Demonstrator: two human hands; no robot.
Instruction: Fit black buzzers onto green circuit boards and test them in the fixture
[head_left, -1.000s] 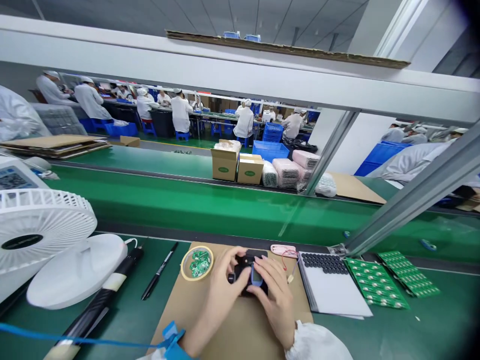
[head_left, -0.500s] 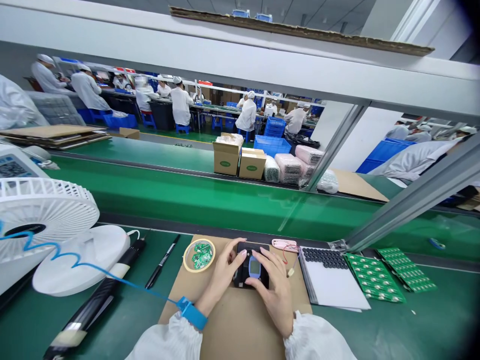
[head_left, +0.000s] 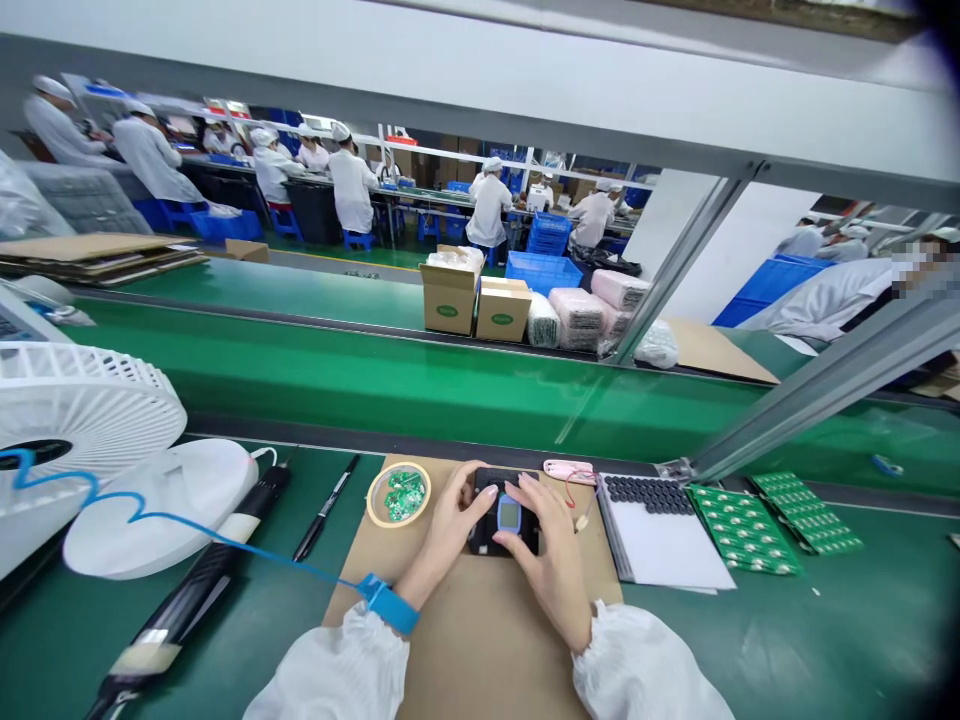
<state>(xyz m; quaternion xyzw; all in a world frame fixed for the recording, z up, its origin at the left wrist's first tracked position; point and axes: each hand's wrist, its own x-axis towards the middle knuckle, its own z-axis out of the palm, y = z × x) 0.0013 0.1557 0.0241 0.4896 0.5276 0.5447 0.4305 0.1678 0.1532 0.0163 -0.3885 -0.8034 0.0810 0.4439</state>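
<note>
A small blue device with a grey screen sits in a black fixture on a brown cardboard mat. My left hand grips the fixture's left side, fingers curled round its edge. My right hand pinches the blue device from the right, thumb below it and fingers above. A blue wrist strap with a coiled blue cord is on my left wrist.
A tape ring holding small green boards lies left of the fixture. A pink part, a white tray of black round pads, and green circuit panels lie right. A pen, a black tool and a white fan stand left. A green conveyor runs behind.
The view has tilted down and my sleeves show more. My right hand has uncovered the blue device, whose screen faces up; both hands stay on the fixture.
</note>
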